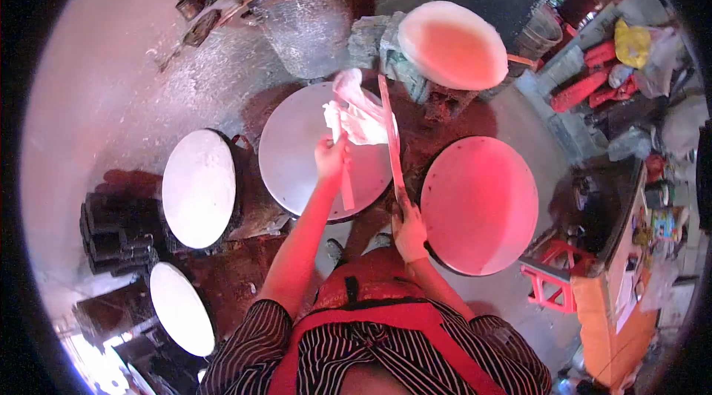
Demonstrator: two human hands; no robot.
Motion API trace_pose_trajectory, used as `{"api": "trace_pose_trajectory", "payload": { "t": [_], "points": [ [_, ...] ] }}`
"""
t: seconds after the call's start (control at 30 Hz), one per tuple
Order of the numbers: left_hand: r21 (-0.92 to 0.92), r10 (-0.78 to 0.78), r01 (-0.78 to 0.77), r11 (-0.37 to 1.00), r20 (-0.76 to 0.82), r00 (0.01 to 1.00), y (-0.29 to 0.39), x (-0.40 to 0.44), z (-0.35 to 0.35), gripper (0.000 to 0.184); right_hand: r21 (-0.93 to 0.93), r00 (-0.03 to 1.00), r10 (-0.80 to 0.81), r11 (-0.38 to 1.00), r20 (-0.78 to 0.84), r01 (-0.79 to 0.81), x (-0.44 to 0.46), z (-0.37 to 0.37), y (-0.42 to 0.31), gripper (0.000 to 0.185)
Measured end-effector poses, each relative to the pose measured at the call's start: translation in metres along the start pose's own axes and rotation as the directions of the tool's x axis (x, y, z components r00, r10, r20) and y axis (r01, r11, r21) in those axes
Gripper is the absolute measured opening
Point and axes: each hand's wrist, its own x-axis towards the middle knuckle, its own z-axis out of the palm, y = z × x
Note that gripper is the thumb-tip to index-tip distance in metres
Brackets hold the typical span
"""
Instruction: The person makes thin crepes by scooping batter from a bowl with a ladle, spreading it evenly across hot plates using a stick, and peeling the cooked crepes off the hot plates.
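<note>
My left hand [331, 156] is closed over a round griddle [293, 146]. It grips a crumpled, thin white sheet [365, 119], which looks like a thin pancake. A narrow pale strip [348, 189] extends below the same hand, and I cannot tell whether it is a separate tool. Lower and to the right, my right hand [409, 230] is wrapped around the handle of a long flat spatula [391, 132]. The spatula's blade points away from me, its upper part along the right side of the white sheet.
A second round griddle [480, 206] stands at right, and pale round plates [199, 189] stand at left. Beyond them is a wide basin [495, 72] of pale liquid. A red stool [552, 280] and a cluttered table [597, 313] stand far right. Dark stacked blocks [115, 228] are far left.
</note>
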Motion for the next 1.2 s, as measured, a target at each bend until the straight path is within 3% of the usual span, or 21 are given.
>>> {"api": "trace_pose_trajectory", "payload": {
  "t": [0.03,0.13,0.17,0.2,0.23,0.27,0.33,0.37,0.47,0.53,0.6,0.73,0.8,0.83,0.87,0.9,0.97,1.03,1.1,1.13,1.2],
  "points": [
    [0.024,0.119,-0.120,0.992,0.053,0.991,0.010,0.005,-0.007,0.018,0.011,0.999,0.028,1.000,-0.029,-0.028,0.006,0.010,-0.011,0.076],
    [-0.026,0.139,-0.137,0.990,0.213,0.967,0.075,-0.013,-0.022,0.019,0.120,0.998,0.032,0.992,-0.053,-0.026,0.035,0.054,-0.022,0.066],
    [-0.033,0.133,-0.129,0.991,0.223,0.966,0.091,-0.015,-0.031,0.019,0.286,0.997,-0.021,0.957,-0.072,0.041,0.048,0.082,-0.009,0.062],
    [-0.074,0.030,-0.007,0.997,0.314,0.949,0.105,-0.015,-0.043,0.021,0.443,0.992,-0.073,0.890,-0.099,0.110,0.058,0.098,-0.005,0.058],
    [-0.101,-0.067,0.118,0.988,0.402,0.913,0.113,-0.013,-0.059,0.023,0.732,0.998,0.017,0.678,0.063,-0.058,0.057,0.083,-0.027,0.053],
    [-0.102,-0.072,0.124,0.987,0.408,0.910,0.108,-0.003,-0.084,0.023,0.729,0.998,0.024,0.682,0.059,-0.059,0.045,0.066,-0.050,0.053],
    [0.159,-0.283,0.244,0.957,0.313,0.907,0.081,0.026,-0.134,0.019,0.868,0.867,0.355,0.224,0.351,-0.443,0.028,0.043,-0.084,0.050],
    [0.212,-0.290,0.224,0.951,0.364,0.885,0.075,0.022,-0.148,0.013,0.907,0.892,0.391,0.249,0.226,-0.339,0.017,0.064,-0.071,0.050],
    [0.238,-0.320,0.249,0.939,0.340,0.884,0.077,-0.009,-0.168,0.011,0.950,0.879,0.470,0.232,0.080,-0.211,-0.025,0.068,-0.110,0.050],
    [0.192,-0.317,0.263,0.946,0.359,0.878,0.122,-0.057,-0.162,0.017,0.951,0.902,0.430,0.293,-0.039,-0.099,-0.028,0.095,-0.112,0.040],
    [0.100,-0.242,0.220,0.970,0.373,0.896,0.149,-0.087,-0.165,0.020,0.663,0.946,0.247,0.747,-0.212,-0.047,-0.006,0.108,-0.126,0.041],
    [0.049,-0.252,0.254,0.966,0.386,0.887,0.141,-0.101,-0.186,0.019,0.608,0.950,0.137,0.791,-0.280,0.065,0.066,0.160,-0.104,0.043],
    [0.117,-0.335,0.314,0.942,0.346,0.876,0.101,-0.082,-0.216,0.016,0.577,0.985,0.104,0.817,-0.138,-0.005,0.084,0.164,-0.104,0.044],
    [0.120,-0.429,0.423,0.898,0.449,0.784,0.074,-0.061,-0.244,0.015,0.575,0.985,0.098,0.818,-0.140,0.000,0.080,0.152,-0.114,0.044],
    [0.139,-0.507,0.525,0.840,0.545,0.668,0.053,-0.049,-0.266,0.014,0.722,0.981,0.172,0.668,0.089,-0.182,0.071,0.125,-0.132,0.042],
    [0.136,-0.503,0.523,0.841,0.549,0.667,0.057,-0.066,-0.265,0.014,0.792,0.927,0.191,0.482,0.322,-0.374,0.064,0.104,-0.143,0.041],
    [0.026,-0.416,0.433,0.901,0.332,0.846,0.078,-0.114,-0.253,0.014,0.828,0.945,0.205,0.458,0.256,-0.324,0.038,0.086,-0.134,0.041],
    [0.002,-0.409,0.429,0.903,0.306,0.860,0.087,-0.137,-0.259,0.016,0.858,0.956,0.221,0.433,0.196,-0.276,0.015,0.091,-0.104,0.041],
    [-0.023,-0.406,0.427,0.904,0.263,0.875,0.077,-0.147,-0.272,0.021,0.808,0.965,0.208,0.589,-0.163,0.010,0.018,0.128,-0.041,0.042],
    [-0.031,-0.405,0.427,0.904,0.261,0.876,0.077,-0.154,-0.277,0.021,0.805,0.966,0.203,0.593,-0.158,0.008,0.014,0.116,-0.063,0.042],
    [-0.062,-0.414,0.433,0.900,0.197,0.889,0.079,-0.169,-0.285,0.022,0.886,0.967,0.197,0.403,0.163,-0.231,0.008,0.100,-0.109,0.044]
  ]
}}
